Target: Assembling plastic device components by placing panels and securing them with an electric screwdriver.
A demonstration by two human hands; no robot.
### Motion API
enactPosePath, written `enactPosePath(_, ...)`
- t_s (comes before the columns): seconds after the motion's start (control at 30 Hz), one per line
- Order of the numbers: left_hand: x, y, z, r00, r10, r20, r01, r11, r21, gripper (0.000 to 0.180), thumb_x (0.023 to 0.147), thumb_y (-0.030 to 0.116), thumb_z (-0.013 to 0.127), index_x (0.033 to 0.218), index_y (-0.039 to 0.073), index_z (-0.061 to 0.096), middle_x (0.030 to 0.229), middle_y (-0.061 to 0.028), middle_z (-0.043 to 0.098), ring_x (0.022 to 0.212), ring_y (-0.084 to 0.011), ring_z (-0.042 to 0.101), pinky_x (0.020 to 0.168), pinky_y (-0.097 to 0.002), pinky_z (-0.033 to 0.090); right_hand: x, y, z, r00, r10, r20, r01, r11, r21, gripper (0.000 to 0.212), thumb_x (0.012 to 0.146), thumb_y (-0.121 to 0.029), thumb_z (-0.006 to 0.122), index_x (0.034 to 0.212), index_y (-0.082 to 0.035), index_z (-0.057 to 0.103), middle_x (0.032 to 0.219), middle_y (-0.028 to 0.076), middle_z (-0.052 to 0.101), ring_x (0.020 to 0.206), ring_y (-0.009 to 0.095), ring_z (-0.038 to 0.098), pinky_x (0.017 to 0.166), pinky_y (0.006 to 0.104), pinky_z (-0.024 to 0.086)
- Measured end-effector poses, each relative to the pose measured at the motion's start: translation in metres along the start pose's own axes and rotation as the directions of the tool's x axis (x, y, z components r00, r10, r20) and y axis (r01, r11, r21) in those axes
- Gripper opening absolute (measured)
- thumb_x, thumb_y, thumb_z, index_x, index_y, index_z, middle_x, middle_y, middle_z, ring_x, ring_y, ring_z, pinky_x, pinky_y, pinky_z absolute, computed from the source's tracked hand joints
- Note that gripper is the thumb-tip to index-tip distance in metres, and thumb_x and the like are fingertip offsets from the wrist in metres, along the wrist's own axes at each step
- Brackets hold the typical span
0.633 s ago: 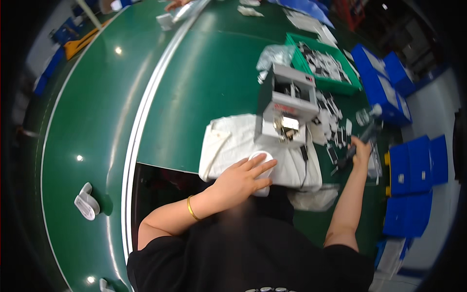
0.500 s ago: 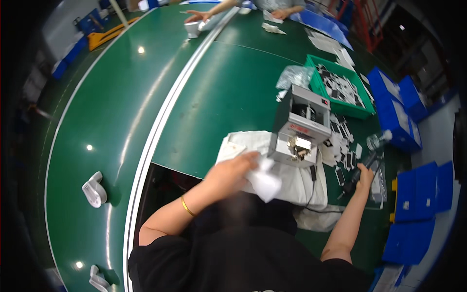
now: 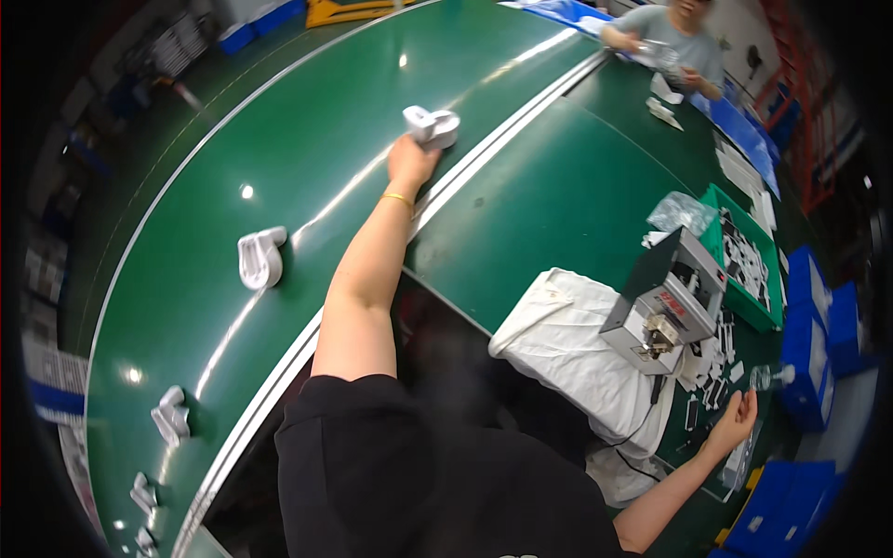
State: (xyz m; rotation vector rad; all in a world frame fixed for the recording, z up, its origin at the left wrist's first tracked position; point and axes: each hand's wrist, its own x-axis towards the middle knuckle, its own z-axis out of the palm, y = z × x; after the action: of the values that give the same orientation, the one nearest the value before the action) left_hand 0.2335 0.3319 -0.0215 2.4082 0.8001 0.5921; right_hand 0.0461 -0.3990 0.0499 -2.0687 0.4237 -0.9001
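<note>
My left hand is stretched out over the green conveyor belt, its fingers closed on a white hollow plastic part with rounded lobes. Similar white plastic parts lie on the belt, the nearest one left of my forearm. On the right, my right hand is beside a clear bottle-like container, with fingers extended and no held object visible. Small black and white pieces lie next to it. A grey benchtop machine stands at the edge of a white cloth.
Behind the machine are a green crate of small parts and a clear plastic bag. Blue bins line the right side. A co-worker handles something clear at the far end. A pale rail divides belt and worktable.
My left hand has carried the white plastic part from beside the machine out over the belt. My right hand has come away from the black tool. The view has swung left.
</note>
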Motion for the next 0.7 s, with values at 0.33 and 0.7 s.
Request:
enactPosePath(0.33,-0.13,-0.142,-0.233,0.835,-0.483,-0.264,0.549,0.698,0.46,0.045,0.095,0.044,0.056,0.132,0.019,0.062,0.141,-0.009,0.057,0.13,-0.0329,0.052,0.102,-0.0582,0.04,-0.066,-0.083,0.043,0.934,-0.192,0.302,0.093,0.945,0.314,0.031,0.097,-0.002,0.062,0.127,0.003,0.061,0.116,0.011,0.065,0.103,0.015,0.061,0.092,0.0274,0.048)
enactPosePath(0.7,-0.274,0.058,-0.101,0.509,0.541,0.669,0.86,-0.323,-0.394,0.05,0.102,0.029,0.042,0.139,-0.004,0.046,0.131,-0.0221,0.059,0.114,-0.0348,0.063,0.088,-0.0451,0.058,-0.187,-0.195,0.127,0.395,-0.855,0.337,0.52,0.51,0.685,0.061,0.073,-0.022,0.087,0.127,-0.006,0.062,0.132,0.018,0.059,0.12,0.035,0.06,0.096,0.0439,0.049)
